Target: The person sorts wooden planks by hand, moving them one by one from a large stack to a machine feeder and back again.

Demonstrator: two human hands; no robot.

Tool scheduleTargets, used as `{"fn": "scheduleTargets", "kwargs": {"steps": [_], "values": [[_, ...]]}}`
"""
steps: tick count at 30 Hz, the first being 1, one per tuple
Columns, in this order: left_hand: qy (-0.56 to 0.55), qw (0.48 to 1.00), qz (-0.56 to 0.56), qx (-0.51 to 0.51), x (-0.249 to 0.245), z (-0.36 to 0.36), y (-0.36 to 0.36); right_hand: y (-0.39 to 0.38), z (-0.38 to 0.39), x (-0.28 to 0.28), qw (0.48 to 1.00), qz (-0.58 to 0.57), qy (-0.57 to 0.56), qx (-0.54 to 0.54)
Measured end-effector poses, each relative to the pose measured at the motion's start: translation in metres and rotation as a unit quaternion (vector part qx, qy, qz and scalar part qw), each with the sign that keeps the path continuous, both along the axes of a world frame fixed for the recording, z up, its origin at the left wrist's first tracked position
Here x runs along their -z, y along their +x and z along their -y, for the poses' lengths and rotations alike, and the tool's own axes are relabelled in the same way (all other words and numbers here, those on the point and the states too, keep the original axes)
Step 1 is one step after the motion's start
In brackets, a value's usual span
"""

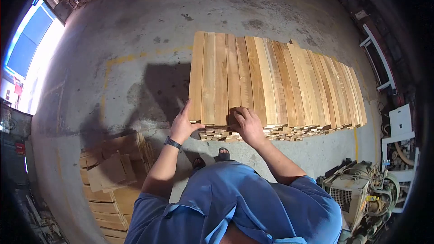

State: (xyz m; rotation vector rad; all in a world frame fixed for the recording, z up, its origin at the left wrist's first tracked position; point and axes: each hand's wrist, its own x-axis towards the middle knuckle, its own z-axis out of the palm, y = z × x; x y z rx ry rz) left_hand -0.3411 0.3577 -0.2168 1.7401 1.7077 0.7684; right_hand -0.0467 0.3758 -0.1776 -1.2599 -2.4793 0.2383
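A wide stack of long wooden boards (260,79) lies in front of me, its top layer set side by side. My left hand (183,125) is at the stack's near left corner. Its fingers stretch along the outer side of the leftmost board (197,77), and the thumb points across the near end. Over the near board ends, my right hand (248,124) has its fingers bent, with the thumb lower at the front edge. It appears to grip a board end there, though the fingertips are partly in shadow. A dark watch band (172,143) circles my left wrist.
Another pile of wood (101,199), with loose flat pieces on top, stands at my lower left. Machinery (357,194) with hoses sits at the lower right. A yellow line (131,57) marks the concrete floor. A bright doorway (43,58) opens at far left.
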Motion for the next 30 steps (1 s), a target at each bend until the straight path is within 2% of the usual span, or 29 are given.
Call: {"fn": "scheduleTargets", "kwargs": {"steps": [12, 13, 16, 17, 21, 23, 24, 25, 29, 30], "values": [[0.024, 0.999, -0.006, 0.045, 0.006, -0.006, -0.01, -0.017, 0.016, 0.005, 0.997, -0.017, 0.046, 0.059], [0.028, 0.998, -0.002, 0.055, 0.004, -0.007, -0.011, -0.016, 0.014, 0.001, 0.997, -0.014, 0.036, 0.064], [0.039, 0.997, 0.015, 0.062, 0.0, -0.007, -0.01, -0.018, -0.005, -0.032, 0.987, 0.052, -0.126, 0.089], [0.042, 0.997, 0.021, 0.06, 0.0, -0.006, -0.009, -0.019, -0.018, -0.042, 0.979, 0.059, -0.164, 0.102], [0.032, 0.999, 0.044, 0.005, 0.012, -0.007, -0.002, -0.016, -0.097, -0.034, 0.996, -0.021, -0.044, 0.071], [0.006, 0.994, 0.111, -0.02, 0.005, -0.003, 0.005, -0.016, -0.155, -0.015, 0.998, -0.038, 0.023, 0.037], [-0.005, 0.989, 0.144, -0.032, 0.002, -0.002, 0.006, -0.019, -0.186, -0.008, 0.999, -0.011, 0.029, 0.036], [0.033, 0.986, 0.156, -0.045, 0.02, -0.004, 0.006, -0.023, -0.216, -0.002, 0.998, 0.006, 0.034, 0.044], [-0.004, 0.963, 0.254, -0.093, 0.031, -0.002, 0.012, -0.044, -0.323, 0.016, 0.995, 0.02, 0.028, 0.098], [0.002, 0.964, 0.249, -0.089, 0.033, -0.003, 0.011, -0.047, -0.353, 0.029, 0.992, 0.038, 0.032, 0.112]]}}
